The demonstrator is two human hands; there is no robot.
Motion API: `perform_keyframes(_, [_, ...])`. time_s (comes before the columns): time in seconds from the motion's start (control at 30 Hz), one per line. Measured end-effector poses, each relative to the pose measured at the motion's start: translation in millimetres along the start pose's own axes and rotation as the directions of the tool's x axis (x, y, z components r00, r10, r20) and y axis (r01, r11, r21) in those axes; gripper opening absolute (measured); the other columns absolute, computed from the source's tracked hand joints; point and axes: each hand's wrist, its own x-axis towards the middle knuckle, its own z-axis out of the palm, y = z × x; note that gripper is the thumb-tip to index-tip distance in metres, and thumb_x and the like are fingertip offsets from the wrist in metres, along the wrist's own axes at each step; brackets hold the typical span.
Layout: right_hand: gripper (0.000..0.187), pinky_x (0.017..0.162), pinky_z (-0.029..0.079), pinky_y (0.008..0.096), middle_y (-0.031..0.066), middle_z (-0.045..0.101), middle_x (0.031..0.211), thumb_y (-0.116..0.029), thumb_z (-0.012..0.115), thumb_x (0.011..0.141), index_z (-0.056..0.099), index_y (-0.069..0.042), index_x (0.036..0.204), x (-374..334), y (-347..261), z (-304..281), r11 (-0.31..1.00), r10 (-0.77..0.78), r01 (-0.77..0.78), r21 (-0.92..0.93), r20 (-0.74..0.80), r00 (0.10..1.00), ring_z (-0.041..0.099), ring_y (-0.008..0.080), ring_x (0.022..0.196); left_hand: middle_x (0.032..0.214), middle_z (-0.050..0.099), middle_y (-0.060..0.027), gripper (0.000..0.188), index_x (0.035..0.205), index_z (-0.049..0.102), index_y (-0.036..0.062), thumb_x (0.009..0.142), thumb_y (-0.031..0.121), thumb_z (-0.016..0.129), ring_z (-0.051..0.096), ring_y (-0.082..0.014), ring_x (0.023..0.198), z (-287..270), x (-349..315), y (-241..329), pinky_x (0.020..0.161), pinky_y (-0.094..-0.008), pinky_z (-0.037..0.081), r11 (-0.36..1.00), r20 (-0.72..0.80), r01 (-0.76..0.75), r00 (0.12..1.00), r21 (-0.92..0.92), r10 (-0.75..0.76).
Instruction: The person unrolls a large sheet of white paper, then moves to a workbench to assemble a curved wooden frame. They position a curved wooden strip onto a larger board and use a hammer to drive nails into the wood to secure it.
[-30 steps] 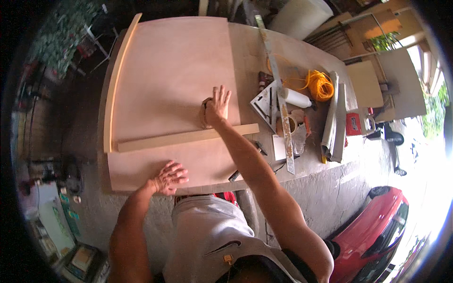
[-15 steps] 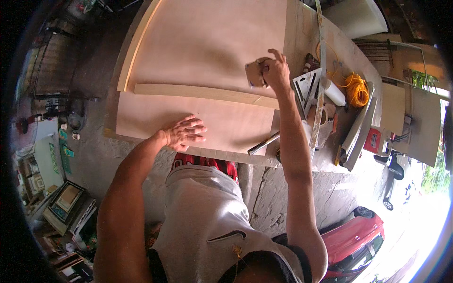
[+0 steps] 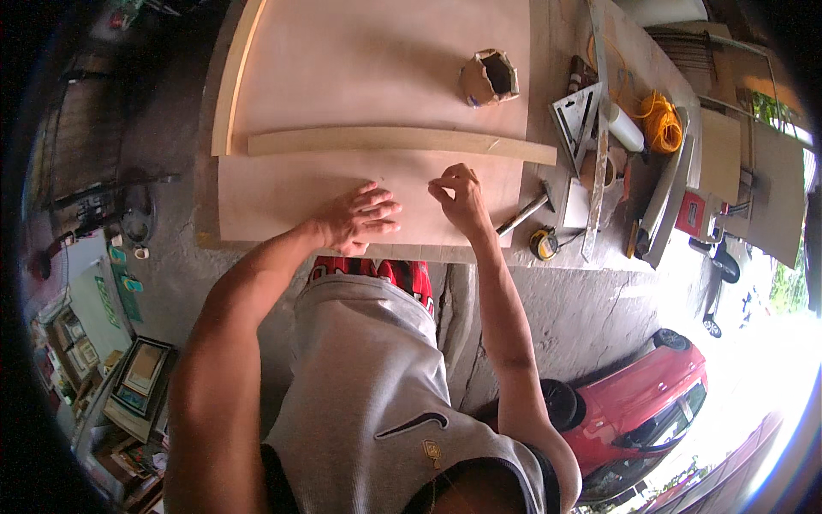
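Observation:
My left hand (image 3: 361, 219) lies with fingers spread on the near part of a pale plywood sheet (image 3: 368, 51). My right hand (image 3: 461, 195), just right of it, is held over the sheet with thumb and fingertips pinched together; whatever they hold is too small to make out. Beyond both hands a flat wooden strip (image 3: 385, 141) runs across the sheet, its right end sticking out past the sheet's edge. On the far right of the sheet stands a small open brown cardboard box (image 3: 476, 83), dark inside. Near my right hand lies a hammer (image 3: 529, 212).
A yellow-and-black tape measure (image 3: 543, 243), a triangular set square (image 3: 575, 120), a long metal straightedge (image 3: 597, 154), a white bottle (image 3: 626, 128) and a coil of orange cord (image 3: 661, 122) lie along the right. Another wooden strip (image 3: 240, 73) edges the left. A red car (image 3: 638, 403) stands behind right.
My right hand has let go of the cardboard box, which now stands on the sheet, and has come back toward me into a pinch. My left hand stays flat on the sheet.

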Motion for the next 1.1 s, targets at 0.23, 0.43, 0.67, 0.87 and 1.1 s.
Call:
perform_keyframes(0.23, [0.016,0.069,0.048,0.0335,0.011,0.065,0.09,-0.01,0.07,0.08,0.073,-0.005,0.095,-26,9,-5,0.986,0.134,-0.115,0.117,-0.163,0.977,0.061,0.0219,0.081,0.142,0.04,-0.009,0.067,0.131,0.049,0.0188,0.069,0.035,0.071,0.035,-0.0303,0.134,-6,1,1,0.114,-0.0518,0.022,0.999,-0.047,-0.019,0.999,-0.033,0.017])
perform_keyframes(0.43, [0.013,0.061,0.048,0.0308,0.0085,0.065,0.079,-0.015,0.074,0.078,0.072,-0.004,0.086,-85,-31,9,0.92,0.386,-0.39,0.051,-0.31,0.869,0.06,0.0179,0.065,0.134,0.047,-0.0113,0.055,0.121,0.056,0.0093,0.075,0.038,0.068,0.042,-0.031,0.127,-3,-1,-2,0.11,-0.0489,0.028,0.989,-0.222,0.024,0.973,-0.149,-0.057])
perform_keyframes(0.67, [0.024,0.076,0.049,0.0424,0.0131,0.059,0.093,-0.019,0.073,0.074,0.065,-0.006,0.094,-107,11,-5,0.742,0.406,-0.653,-0.152,-0.673,0.618,0.06,0.033,0.085,0.087,0.063,-0.0036,0.017,0.091,0.064,0.0088,0.075,0.014,0.07,0.058,-0.0228,0.085,0,45,10,0.079,-0.0414,0.041,0.953,-0.397,0.243,0.869,-0.179,-0.296])
perform_keyframes(0.87, [0.033,0.075,0.049,0.0413,0.0194,0.061,0.087,-0.016,0.069,0.073,0.057,0.0,0.099,-92,45,-29,0.719,0.596,-0.695,0.03,-0.54,0.594,0.061,0.0348,0.078,0.09,0.064,0.0005,0.018,0.093,0.067,0.0116,0.075,0.014,0.071,0.056,-0.0203,0.088,3,97,17,0.08,-0.0386,0.039,0.938,-0.532,0.327,0.777,-0.118,-0.338])
perform_keyframes(1.1, [0.036,0.048,0.041,0.0251,0.004,0.053,0.076,0.004,0.055,0.077,0.048,0.0,0.112,-158,-2,4,0.582,0.744,0.0,0.814,-0.532,0.405,0.053,0.0114,0.056,0.093,0.064,0.002,0.019,0.092,0.07,0.0143,0.073,0.015,0.071,0.054,-0.0205,0.095,2,122,12,0.083,-0.0379,0.039,0.909,-0.543,0.411,0.75,-0.067,-0.379])
